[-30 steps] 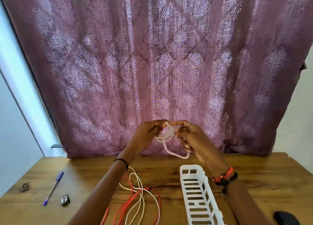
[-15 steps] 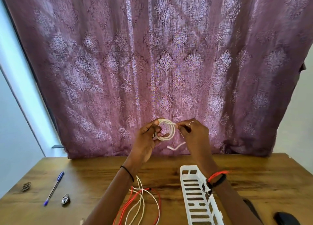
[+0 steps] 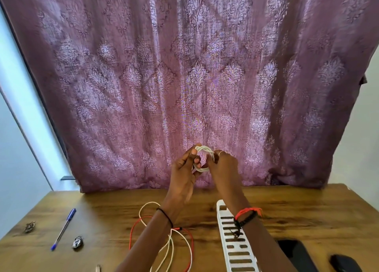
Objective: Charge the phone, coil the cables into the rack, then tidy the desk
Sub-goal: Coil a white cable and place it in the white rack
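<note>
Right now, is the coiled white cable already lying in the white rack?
No: the left hand and right hand hold the white coil up before the curtain, clear of the rack.

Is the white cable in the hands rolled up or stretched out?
Rolled up: the white cable is a small ring of loops between left hand and right hand.

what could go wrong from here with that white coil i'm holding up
1. The white cable coil is held above the desk only by the left hand and right hand; if either pinch loosens, the loops may spring open.
2. The left forearm passes over the loose red and white cables, so lowering the coil toward the rack could drag or snag them.
</note>
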{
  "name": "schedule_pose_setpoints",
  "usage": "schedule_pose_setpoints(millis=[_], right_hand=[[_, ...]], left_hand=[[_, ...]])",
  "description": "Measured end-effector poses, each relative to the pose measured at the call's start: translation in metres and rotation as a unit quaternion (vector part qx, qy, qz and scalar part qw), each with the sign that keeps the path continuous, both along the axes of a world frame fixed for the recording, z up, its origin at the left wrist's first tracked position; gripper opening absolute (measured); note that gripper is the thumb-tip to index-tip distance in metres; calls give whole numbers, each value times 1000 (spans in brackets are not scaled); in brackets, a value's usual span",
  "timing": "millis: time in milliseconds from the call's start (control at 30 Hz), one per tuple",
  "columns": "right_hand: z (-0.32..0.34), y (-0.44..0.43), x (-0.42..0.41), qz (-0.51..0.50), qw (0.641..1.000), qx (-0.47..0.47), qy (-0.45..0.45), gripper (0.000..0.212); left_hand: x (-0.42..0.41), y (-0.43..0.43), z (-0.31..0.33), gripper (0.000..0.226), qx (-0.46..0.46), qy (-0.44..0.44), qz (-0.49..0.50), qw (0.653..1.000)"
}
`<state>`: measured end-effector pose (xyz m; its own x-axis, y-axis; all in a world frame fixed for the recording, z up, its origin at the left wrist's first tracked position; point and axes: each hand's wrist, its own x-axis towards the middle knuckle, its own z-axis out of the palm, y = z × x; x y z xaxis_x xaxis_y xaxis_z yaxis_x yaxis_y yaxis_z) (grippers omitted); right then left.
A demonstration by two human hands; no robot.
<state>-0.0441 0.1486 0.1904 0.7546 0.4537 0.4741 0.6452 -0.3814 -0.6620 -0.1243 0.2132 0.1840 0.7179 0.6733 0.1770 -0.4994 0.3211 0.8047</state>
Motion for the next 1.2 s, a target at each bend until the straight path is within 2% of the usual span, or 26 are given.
schedule_pose_setpoints(millis=[67, 167, 333, 500, 600, 700, 800, 900, 1033, 1200], right_hand=[[4, 0, 5, 10, 1000, -10, 20, 24], [9, 2, 9, 51, 994, 37, 87, 20], [16, 3, 7, 61, 991, 31, 117, 15], [5, 10, 9, 54, 991, -10, 123, 22], [1, 6, 11, 64, 991, -6, 119, 21], [-3, 6, 10, 86, 987, 17, 135, 15], [-4, 4, 6, 104, 971, 84, 199, 11], [-2, 2, 4, 130, 940, 141, 284, 27], [3, 0, 2, 153, 910, 155, 353, 37], [9, -6, -7, 197, 897, 163, 362, 41]], left_hand=[[-1, 1, 0, 25, -16, -11, -8, 1000], [-5, 0, 3, 27, -45, -35, -23, 998], [-6, 0, 4, 28, -17, -47, -40, 998], [-2, 10, -3, 22, 40, 30, -53, 997], [-3, 16, -9, 22, 75, 96, -66, 990], [-7, 24, -12, 22, 119, 123, -58, 984], [-12, 29, -14, 24, 147, 123, -59, 980], [-17, 28, -17, 26, 144, 115, -72, 980], [-19, 31, -20, 22, 155, 119, -64, 979], [-25, 38, -21, 21, 95, 112, -53, 988]])
